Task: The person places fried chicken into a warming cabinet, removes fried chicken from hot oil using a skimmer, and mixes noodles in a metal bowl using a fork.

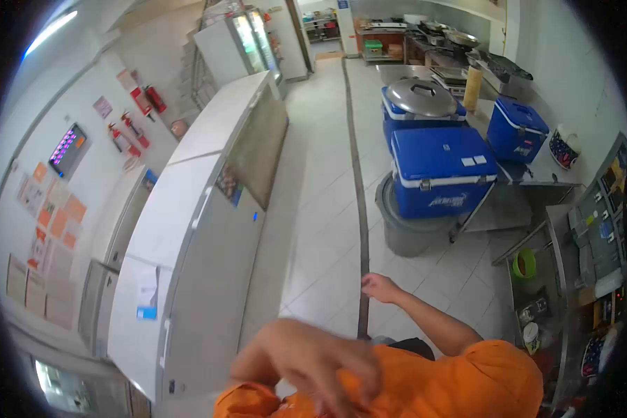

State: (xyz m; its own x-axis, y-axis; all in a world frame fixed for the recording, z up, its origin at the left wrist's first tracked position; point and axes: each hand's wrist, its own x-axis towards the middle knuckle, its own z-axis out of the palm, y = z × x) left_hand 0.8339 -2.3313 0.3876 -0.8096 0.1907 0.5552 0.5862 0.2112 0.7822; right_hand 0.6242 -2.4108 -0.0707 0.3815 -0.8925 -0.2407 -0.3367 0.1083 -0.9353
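My left hand (317, 359) is raised in front of the orange shirt (432, 380), close to the camera and slightly blurred. Its fingers are bent downward and apart, and I see nothing held in them. My right hand (381, 287) is stretched forward at the end of the bare forearm, above the tiled floor (320, 230). Its fingers look curled together, with no object visible in them. The nearest thing to it is a grey round bin (407, 237) ahead, under a blue cooler box (442, 157); the hand does not touch either.
A long white chest freezer (181, 188) runs along the left, with papers (146, 289) on top. More coolers, one beneath a metal lid (421, 96), stand at the right beside a steel table (536, 171). Crowded shelves (550, 279) flank the near right. A dark floor strip (359, 188) leads toward a doorway.
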